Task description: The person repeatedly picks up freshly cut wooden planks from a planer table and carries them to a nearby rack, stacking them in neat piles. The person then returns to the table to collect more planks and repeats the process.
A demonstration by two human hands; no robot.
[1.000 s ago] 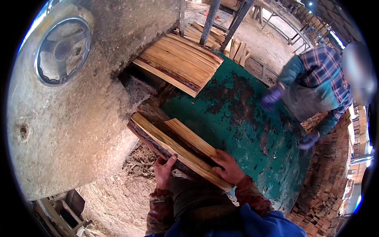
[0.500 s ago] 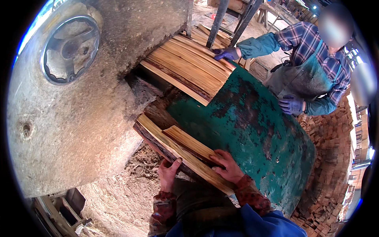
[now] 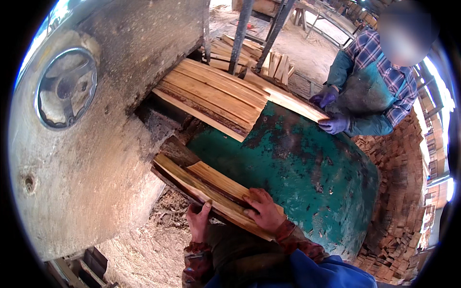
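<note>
My left hand (image 3: 198, 222) grips the near, bark-edged side of a long wooden board (image 3: 189, 185), thumb on top and fingers underneath. A shorter, paler board (image 3: 218, 180) lies along its far side. My right hand (image 3: 264, 211) is closed over both boards near their right end, fingertips on the shorter one. The boards lie slantwise at the near edge of a worn green metal table (image 3: 297, 163). Several boards lie side by side (image 3: 211, 96) at the machine's opening, beyond my hands.
The dusty machine housing (image 3: 105, 139) with a handwheel (image 3: 66, 88) fills the left. Across the table a person in purple gloves (image 3: 336, 122) holds a long board (image 3: 293, 102). Upright metal bars (image 3: 240, 38) stand behind the boards. Stacked wood pieces (image 3: 394, 225) curve along the right.
The co-worker's hand has left the row of boards, and both gloved hands now hold a separate long board. My long board has rolled slightly, showing more of its bark side. The view has shifted a little.
</note>
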